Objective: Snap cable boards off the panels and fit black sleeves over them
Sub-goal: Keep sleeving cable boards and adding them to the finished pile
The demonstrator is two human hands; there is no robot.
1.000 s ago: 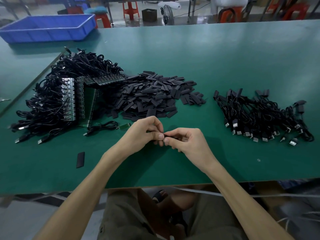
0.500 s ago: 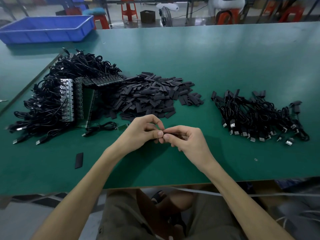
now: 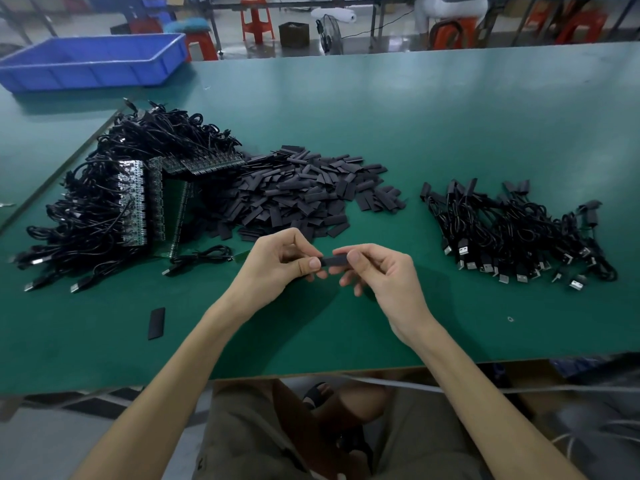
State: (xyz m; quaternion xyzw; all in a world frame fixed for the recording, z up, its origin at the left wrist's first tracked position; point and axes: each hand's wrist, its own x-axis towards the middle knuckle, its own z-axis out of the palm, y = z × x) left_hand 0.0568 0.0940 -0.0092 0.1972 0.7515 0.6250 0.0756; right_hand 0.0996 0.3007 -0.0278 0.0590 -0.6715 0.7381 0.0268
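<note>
Left fingers: the left hand [image 3: 277,261] has thumb and forefinger clamped on the left end of the black sleeve [image 3: 334,260], and the other fingers curl in underneath.
Right fingers: the right hand [image 3: 384,275] pinches the right end with the thumb on top. Its lower fingers are loosely curled and spread below the sleeve.
Black sleeve: it's held level in the air between both hands, above the tabletop [image 3: 450,116] and a little in from the middle of the near edge. I cannot tell if a board sits inside.
Change: half a second ago the thumbs were tip to tip with hardly any black showing. Now the hands have drawn apart, and a clear stretch of sleeve is bared between them.
Loose cable [image 3: 204,254]: lying flat just left of the left hand.
Pile of sleeves [image 3: 304,192]: heaped right behind the hands, mid-tabletop.
Panels [image 3: 135,202]: toward the left edge, green strips buried in a big tangle of black cables and touching the sleeve pile.
Sleeved cables [image 3: 519,233]: a separate heap toward the right edge, plugs pointing at the near edge.
Lone sleeve [image 3: 156,323]: flat by itself, near-left of the left forearm.
Blue bin [image 3: 93,60]: off at the far-left corner.
</note>
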